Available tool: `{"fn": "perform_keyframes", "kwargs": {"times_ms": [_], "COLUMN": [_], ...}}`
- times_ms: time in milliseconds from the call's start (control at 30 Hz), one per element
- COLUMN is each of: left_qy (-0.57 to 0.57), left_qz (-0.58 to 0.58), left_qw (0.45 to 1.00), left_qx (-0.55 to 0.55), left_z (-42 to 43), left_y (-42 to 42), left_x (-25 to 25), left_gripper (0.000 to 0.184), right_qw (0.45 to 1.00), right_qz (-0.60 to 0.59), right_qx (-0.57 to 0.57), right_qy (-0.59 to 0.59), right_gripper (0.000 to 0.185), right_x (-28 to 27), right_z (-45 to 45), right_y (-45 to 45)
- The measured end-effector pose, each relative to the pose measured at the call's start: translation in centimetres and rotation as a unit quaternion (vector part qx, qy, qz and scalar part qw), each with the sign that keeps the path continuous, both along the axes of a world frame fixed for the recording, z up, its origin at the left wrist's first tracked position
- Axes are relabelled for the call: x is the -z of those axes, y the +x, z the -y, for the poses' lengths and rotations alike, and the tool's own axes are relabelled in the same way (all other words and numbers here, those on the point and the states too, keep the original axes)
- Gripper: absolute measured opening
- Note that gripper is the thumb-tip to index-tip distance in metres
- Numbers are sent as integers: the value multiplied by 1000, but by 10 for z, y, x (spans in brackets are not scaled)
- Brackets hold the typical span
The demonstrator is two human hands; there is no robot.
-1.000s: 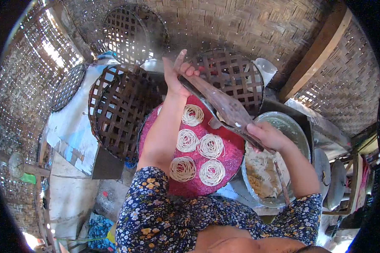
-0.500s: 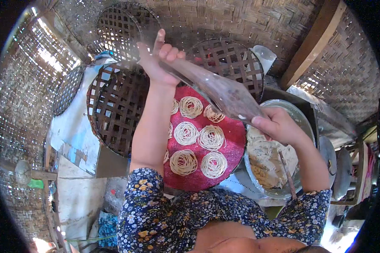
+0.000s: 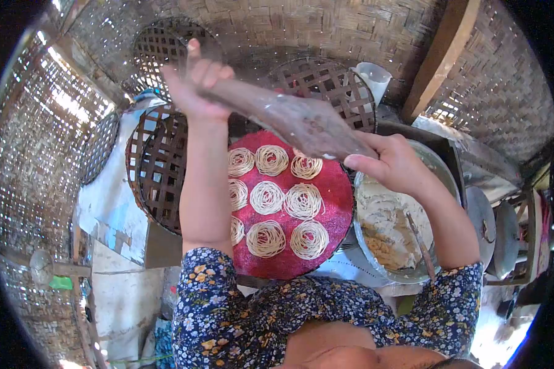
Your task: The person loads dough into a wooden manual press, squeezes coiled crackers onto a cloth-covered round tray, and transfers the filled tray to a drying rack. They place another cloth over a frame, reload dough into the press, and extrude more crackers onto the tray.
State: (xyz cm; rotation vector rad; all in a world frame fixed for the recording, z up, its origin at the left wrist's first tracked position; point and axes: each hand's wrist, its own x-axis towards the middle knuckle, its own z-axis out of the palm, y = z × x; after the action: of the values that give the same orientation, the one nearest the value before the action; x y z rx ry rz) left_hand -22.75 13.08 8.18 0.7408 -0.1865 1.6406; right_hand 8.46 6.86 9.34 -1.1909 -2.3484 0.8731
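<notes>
A two-handled wooden press [image 3: 298, 123], worn and smeared with pale dough, slants across the view above the noodle rounds. My left hand [image 3: 197, 92] holds its far left end, fingers curled over the handle with one finger sticking up; motion blurs it a little. At the lower right end, my right hand [image 3: 394, 163] is closed round the other handle. Underneath lies a round red mat [image 3: 335, 230] bearing several coiled nests of pale noodles [image 3: 266, 238]. The press covers part of the topmost coils, and my left forearm hides the mat's left edge.
Right of the mat stands a large metal basin [image 3: 358, 215] of pale dough [image 3: 388, 215] with a stick [image 3: 418, 240] in it. Woven trays [image 3: 160, 178] lean at the left and back. A plastic cup [image 3: 373, 80] stands near the wooden post [image 3: 440, 61].
Both hands and the press have shifted left, the left hand most, exposing more coils on the mat's left side. My grip on both ends stays the same.
</notes>
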Motion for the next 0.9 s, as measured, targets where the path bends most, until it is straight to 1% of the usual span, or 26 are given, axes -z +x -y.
{"fn": "perform_keyframes", "kwargs": {"times_ms": [33,67,167,200,300,333,400,433,467,500,567,600,667,733,833,900], "left_qy": [-3,-25,-63,-71,-79,-72,-57,-48,-28,-79,-173,-192,-211,-219,-211,-219], "left_qz": [-4,-3,-3,-4,2,7,12,13,42,-23,-154,-292,-484,-597,-573,-583], "left_qw": [1000,1000,998,997,997,997,996,994,986,987,969,936,849,772,785,772], "left_qx": [14,-6,-6,1,19,34,73,93,162,138,84,43,-1,-5,107,126], "left_z": [4,10,26,28,27,23,18,15,12,11,9,9,14,17,13,10], "left_y": [-4,-4,8,14,30,35,46,52,57,65,88,104,120,123,119,116], "left_x": [1,3,8,12,26,30,33,34,37,42,55,62,87,115,117,125], "left_gripper": [71,68,66,63,62,63,69,73,72,70,66,60,52,47,45,47], "right_qw": [1000,999,999,998,999,999,999,998,997,995,994,994,995,993,989,986], "right_qz": [-2,-27,26,18,26,10,-22,6,32,58,48,42,20,6,1,5], "right_qx": [-8,-20,-11,-6,1,7,19,25,31,37,51,59,64,73,91,101], "right_qy": [-2,-13,-39,-54,-33,-35,-36,-50,-64,-79,-85,-88,-79,-87,-116,-130], "right_gripper": [58,58,59,61,63,63,63,62,61,60,59,59,60,61,62,62], "right_x": [3,7,8,11,24,25,25,24,22,22,26,29,35,37,35,35], "right_z": [1,3,14,17,22,25,28,29,29,29,30,30,27,26,24,22], "right_y": [-1,0,11,15,34,37,43,47,51,54,57,57,58,59,59,60]}}
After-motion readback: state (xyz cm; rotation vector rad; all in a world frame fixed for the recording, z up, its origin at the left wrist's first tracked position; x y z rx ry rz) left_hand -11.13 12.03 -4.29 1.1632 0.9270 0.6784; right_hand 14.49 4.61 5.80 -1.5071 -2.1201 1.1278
